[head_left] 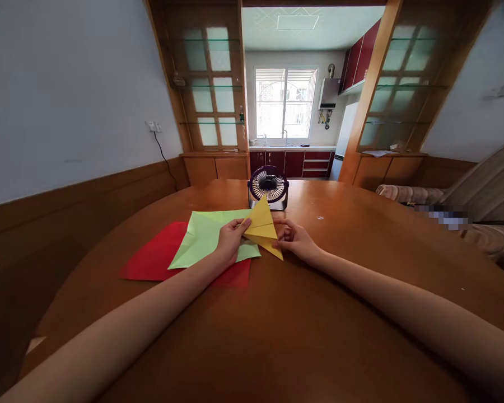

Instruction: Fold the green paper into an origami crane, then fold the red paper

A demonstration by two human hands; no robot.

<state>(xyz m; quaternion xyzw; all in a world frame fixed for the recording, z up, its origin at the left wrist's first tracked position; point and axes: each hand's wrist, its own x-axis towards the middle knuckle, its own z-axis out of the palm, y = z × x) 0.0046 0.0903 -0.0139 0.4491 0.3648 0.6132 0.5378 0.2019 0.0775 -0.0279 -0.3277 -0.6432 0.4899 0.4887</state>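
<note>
A folded sheet of yellow paper is held up above the table, with creases across it and a pointed flap hanging at its lower right. My left hand pinches its left edge, thumb on top. On the other side, my right hand has its fingers curled at the right edge and the lower flap. Beneath my left hand lies a creased light green sheet of paper, partly covering a red sheet of paper on the table.
A small dark purple fan stands behind the yellow paper on the brown wooden table. Striped seating is at the right. A wall socket with a cord is at the left; a kitchen window lies beyond.
</note>
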